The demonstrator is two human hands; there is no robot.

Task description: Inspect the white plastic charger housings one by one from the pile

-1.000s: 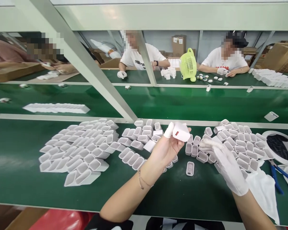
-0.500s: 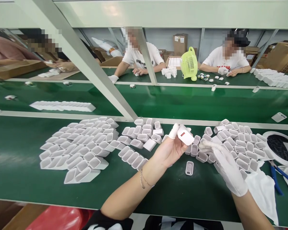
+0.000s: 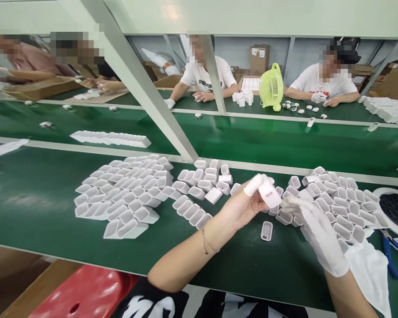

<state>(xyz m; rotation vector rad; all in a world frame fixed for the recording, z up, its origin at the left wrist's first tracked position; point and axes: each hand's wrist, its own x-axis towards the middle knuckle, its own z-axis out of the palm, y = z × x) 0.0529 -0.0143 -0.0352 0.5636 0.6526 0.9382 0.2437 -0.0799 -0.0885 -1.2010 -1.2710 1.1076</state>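
My left hand [image 3: 243, 207], bare but for a white cot on the thumb, is closed on a small white shell [image 3: 268, 194] with a red label. It holds that shell above the green belt [image 3: 36, 207]. My right hand [image 3: 313, 229] wears a white glove and hovers just to the right of the shell, fingers loosely apart and empty. Directly below my hands, one white shell [image 3: 266, 230] lies alone, open side up. Several more white shells [image 3: 334, 201] are packed together under and beyond my right hand.
A big patch of white shells [image 3: 126, 198] lies at the left, a smaller group [image 3: 202, 185] in the middle. Blue-handled pliers [image 3: 389, 251] and a white cloth [image 3: 368, 269] are at the right. Across the belt sit several people, near a green fan [image 3: 271, 87].
My left hand has turned the labelled shell and lowered it rightward toward my gloved right hand. The view has swung left, so everything sits further right in frame.
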